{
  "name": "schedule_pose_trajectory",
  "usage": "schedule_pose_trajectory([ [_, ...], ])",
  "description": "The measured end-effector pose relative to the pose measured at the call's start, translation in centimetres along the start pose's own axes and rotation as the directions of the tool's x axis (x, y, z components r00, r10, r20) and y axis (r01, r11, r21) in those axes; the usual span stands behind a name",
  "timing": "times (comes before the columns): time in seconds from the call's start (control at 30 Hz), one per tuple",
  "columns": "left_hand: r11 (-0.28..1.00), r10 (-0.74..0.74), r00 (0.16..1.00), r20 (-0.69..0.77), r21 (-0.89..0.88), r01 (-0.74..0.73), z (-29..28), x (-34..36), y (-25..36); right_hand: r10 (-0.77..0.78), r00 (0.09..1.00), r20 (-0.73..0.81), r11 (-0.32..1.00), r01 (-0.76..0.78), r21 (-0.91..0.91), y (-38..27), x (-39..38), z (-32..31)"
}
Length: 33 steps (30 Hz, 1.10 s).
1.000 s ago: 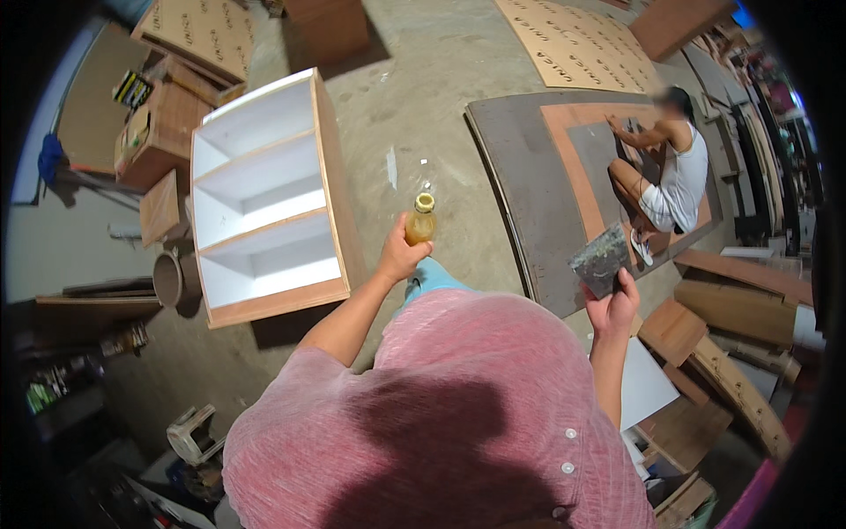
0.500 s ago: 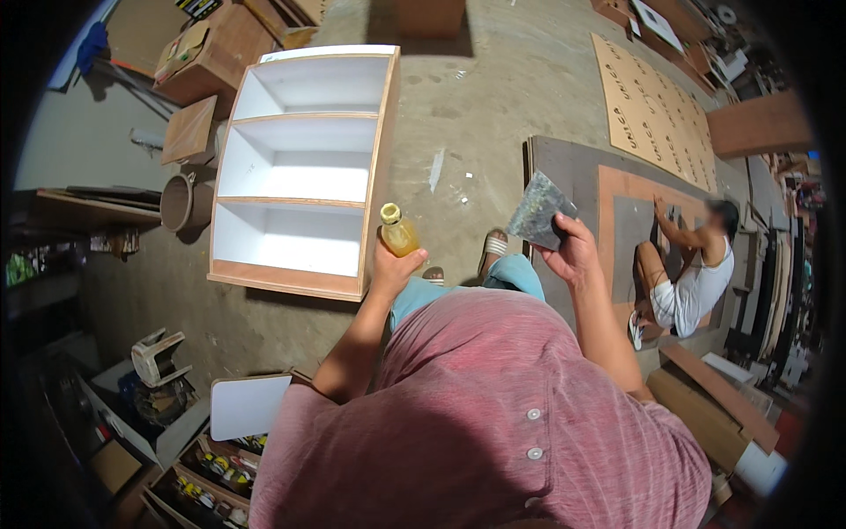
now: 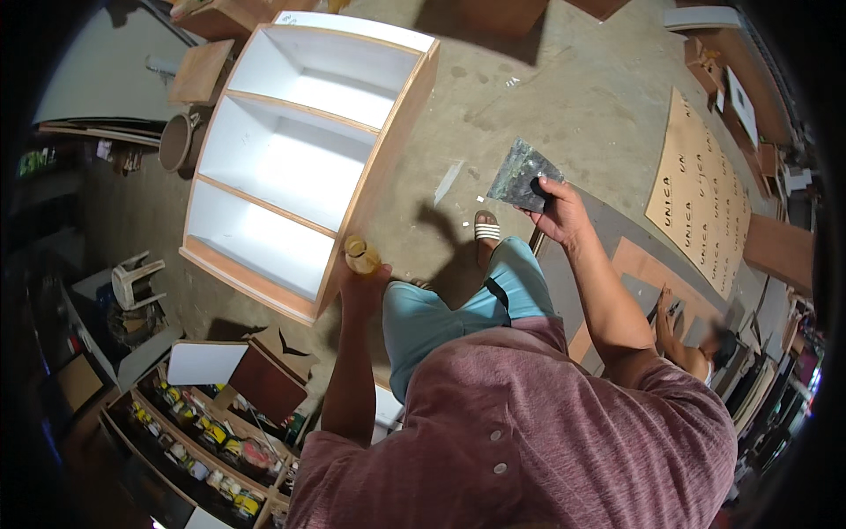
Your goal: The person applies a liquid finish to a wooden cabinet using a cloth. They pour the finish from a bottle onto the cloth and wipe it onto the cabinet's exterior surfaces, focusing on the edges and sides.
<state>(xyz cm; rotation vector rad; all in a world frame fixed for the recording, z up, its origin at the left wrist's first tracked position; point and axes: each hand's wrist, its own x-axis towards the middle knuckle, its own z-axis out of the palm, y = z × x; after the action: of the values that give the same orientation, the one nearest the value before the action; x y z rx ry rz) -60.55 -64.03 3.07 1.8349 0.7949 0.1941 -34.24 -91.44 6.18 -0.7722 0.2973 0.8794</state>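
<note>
Amber bottle (image 3: 363,257) held mouth-up, dark slab (image 3: 522,176) held face-up

The bottle sits in the left hand (image 3: 361,284), in front of the person and beside the near right corner of a white-lined cabinet (image 3: 394,137). Its open mouth faces up toward the head camera and leans slightly away to the left, so its long axis is strongly foreshortened. Whether it touches the cabinet cannot be told.

The slab is out ahead and to the right, above the concrete floor (image 3: 476,97). Its broad, speckled face is turned to the camera; it widens toward the far left, and its narrower end lies in the right hand (image 3: 560,213). Which way its long axis runs is unclear.

The left forearm reaches almost straight forward, in shade, with the thumb along the bottle's right side; the other fingers are too dark to make out fully. The right forearm slants forward and inward from a bent elbow. Its thumb presses on the slab's upper face, with fingers underneath, pinching it between them.

A sandal (image 3: 486,230) shows below the slab, and a co-worker (image 3: 696,358) crouches at the far right.
</note>
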Motion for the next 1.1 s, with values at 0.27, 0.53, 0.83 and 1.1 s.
schedule_pose_trajectory([
  [0.27, 0.986, -0.164, 0.979, 0.120, 0.031, 0.161, 10.9, 8.0, -11.6, 0.145, 0.989, -0.004, 0.971, -0.143, -0.189, 6.2, 17.6, -10.7],
  [0.53, 0.988, -0.038, 0.999, 0.038, 0.154, 0.031, 17.4, 15.9, -25.5, 0.353, 0.924, 0.144, 0.889, -0.284, -0.359, 15.9, 32.5, -16.1],
  [0.83, 0.982, -0.010, 1.000, 0.027, 0.189, 0.005, 20.5, 20.7, -24.4, 0.215, 0.954, 0.210, 0.919, -0.124, -0.375, 16.6, 37.2, -16.1],
  [1.1, 0.899, 0.023, 0.993, 0.114, 0.433, -0.071, 18.7, 19.4, -18.8, 0.275, 0.922, 0.273, 0.943, -0.203, -0.264, 16.5, 33.6, -15.5],
])
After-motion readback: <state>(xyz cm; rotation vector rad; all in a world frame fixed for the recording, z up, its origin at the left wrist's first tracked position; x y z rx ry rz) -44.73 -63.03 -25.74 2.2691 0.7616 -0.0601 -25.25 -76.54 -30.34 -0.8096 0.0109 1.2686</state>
